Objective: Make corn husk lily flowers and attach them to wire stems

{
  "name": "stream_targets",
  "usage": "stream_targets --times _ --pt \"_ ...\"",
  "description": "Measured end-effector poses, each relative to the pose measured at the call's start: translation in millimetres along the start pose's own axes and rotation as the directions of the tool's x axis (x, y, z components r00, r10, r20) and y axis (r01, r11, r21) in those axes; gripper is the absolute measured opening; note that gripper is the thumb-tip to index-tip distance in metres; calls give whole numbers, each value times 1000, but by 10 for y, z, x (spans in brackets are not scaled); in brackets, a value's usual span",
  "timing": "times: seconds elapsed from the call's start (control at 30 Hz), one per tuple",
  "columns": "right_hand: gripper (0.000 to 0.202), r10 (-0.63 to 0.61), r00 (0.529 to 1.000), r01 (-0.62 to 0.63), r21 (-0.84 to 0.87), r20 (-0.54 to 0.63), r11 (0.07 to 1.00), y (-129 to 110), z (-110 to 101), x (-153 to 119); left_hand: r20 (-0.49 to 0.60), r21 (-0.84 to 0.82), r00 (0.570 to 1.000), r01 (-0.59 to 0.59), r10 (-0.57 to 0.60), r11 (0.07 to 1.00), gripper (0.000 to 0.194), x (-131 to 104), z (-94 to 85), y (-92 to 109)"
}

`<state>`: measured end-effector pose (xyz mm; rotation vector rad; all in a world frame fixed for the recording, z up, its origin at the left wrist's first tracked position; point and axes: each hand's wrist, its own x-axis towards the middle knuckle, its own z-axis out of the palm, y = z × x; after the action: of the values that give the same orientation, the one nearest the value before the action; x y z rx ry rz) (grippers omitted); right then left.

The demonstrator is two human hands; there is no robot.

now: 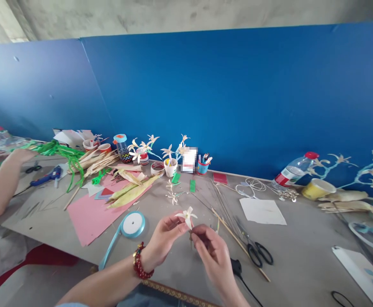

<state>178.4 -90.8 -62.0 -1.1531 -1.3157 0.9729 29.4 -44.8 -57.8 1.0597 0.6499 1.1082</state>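
Observation:
In front of me a small white artificial flower [188, 215] with narrow pointed petals stands up between my two hands. My left hand [164, 233], with a red beaded bracelet at the wrist, pinches it at the petals' side. Closed just below the bloom, my right hand [212, 248] grips its thin stem [190, 243]; the fingertips partly cover that spot. A spool of light blue ribbon [132, 224] lies left of my left hand, its loose end trailing toward the table edge. Black-handled scissors [259, 254] and a thin stick [237, 238] lie right of my right hand.
Pink paper [90, 217] and dried husks [132, 192] lie left. Finished flowers stand in a white cup [170, 168] by the blue partition [205, 94]. A plastic bottle [293, 170] leans at right. A co-worker's arm [4, 183] reaches in at far left, near a blue glue gun [47, 175].

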Motion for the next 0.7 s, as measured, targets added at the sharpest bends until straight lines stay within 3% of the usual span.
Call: stream_targets --times 0.13,0.23,0.4,0.53,0.7 --pt "7 -125 992 122 -113 -27 986 -31 -56 35 -52 -26 998 -28 27 999 12 -33 9 -78" --pt "8 -131 991 132 -111 20 985 -36 -85 77 -80 -88 996 -56 49 995 11 -51 55 -70" --pt "19 -60 988 54 46 142 997 -49 -65 128 -33 -194 996 -86 81 977 10 -83 177 60" --pt "22 -10 981 -41 262 191 964 -108 -37 133 55 -274 997 -43 60 961 11 -113 207 134" --pt "22 59 955 -175 388 291 905 -120 -23 128 120 -243 993 10 20 970 16 -133 171 189"
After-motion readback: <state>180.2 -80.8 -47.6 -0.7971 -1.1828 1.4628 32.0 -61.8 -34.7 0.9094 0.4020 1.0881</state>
